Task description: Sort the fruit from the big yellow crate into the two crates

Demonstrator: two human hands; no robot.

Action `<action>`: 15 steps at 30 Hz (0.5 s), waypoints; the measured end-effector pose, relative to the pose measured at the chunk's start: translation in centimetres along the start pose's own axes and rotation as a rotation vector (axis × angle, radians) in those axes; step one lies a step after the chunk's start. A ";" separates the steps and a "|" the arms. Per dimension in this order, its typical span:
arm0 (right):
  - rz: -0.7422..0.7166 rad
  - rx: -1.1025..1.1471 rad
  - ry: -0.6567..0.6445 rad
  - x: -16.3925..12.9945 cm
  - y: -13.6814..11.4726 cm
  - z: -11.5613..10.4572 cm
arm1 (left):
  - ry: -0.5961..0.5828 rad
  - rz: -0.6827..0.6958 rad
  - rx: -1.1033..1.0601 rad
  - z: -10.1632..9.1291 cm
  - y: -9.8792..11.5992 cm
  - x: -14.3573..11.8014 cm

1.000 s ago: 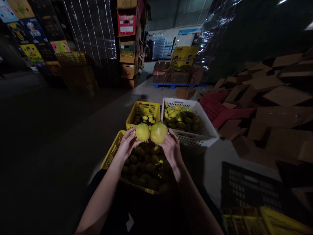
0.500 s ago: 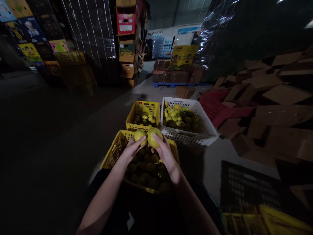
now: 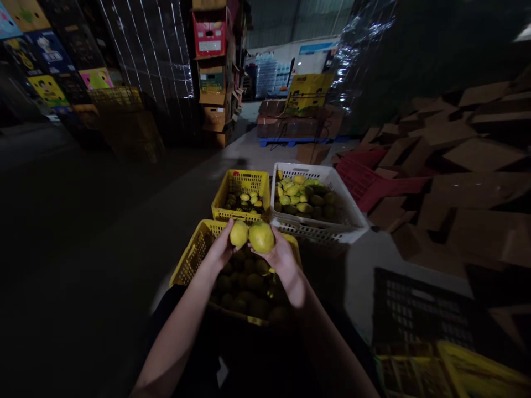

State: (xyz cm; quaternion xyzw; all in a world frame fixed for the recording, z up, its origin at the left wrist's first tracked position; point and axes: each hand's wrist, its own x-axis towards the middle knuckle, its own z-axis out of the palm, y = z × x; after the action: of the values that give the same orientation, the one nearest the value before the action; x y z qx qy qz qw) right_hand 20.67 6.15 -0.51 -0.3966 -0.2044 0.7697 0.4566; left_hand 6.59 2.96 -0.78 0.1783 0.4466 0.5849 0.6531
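Observation:
My left hand (image 3: 221,250) holds a small yellow-green fruit (image 3: 239,233). My right hand (image 3: 281,257) holds a slightly larger yellow-green fruit (image 3: 261,237). The two fruits touch side by side, above the far end of the near yellow crate (image 3: 189,260), which is full of dark green fruit. Beyond it stand a smaller yellow crate (image 3: 241,181) with a few fruits and a white crate (image 3: 347,207) with many yellow and green fruits.
Red crates (image 3: 367,182) and a heap of flat brown cartons (image 3: 464,182) lie at the right. A black crate (image 3: 409,309) and another yellow crate (image 3: 464,370) stand at the near right. Stacked boxes (image 3: 213,72) and wrapped pallets (image 3: 153,61) rise behind. The floor at the left is dark.
Both hands lowered the two fruits from in front of the far crates to just above the near crate. The right hand turned its fruit over; its fingers now lie under it.

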 end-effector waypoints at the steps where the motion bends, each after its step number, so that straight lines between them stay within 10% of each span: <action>1: 0.043 0.011 0.010 0.0 -0.2 0.0 | 0.003 -0.016 -0.021 0.0 0.0 0.0; 8: 0.052 0.127 -0.181 -0.8 -1.2 -0.9 | 0.013 -0.060 -0.025 -0.1 0.6 0.2; 15: 0.082 0.147 0.048 -1.0 -2.2 -2.7 | -0.112 -0.061 0.488 -1.1 -4.3 -1.9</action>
State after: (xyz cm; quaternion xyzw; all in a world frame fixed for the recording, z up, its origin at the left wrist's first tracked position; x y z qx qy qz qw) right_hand 24.26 6.27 -0.26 -0.3883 -0.1201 0.7911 0.4571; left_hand 8.44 -0.18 -3.92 0.3494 0.5427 0.4292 0.6318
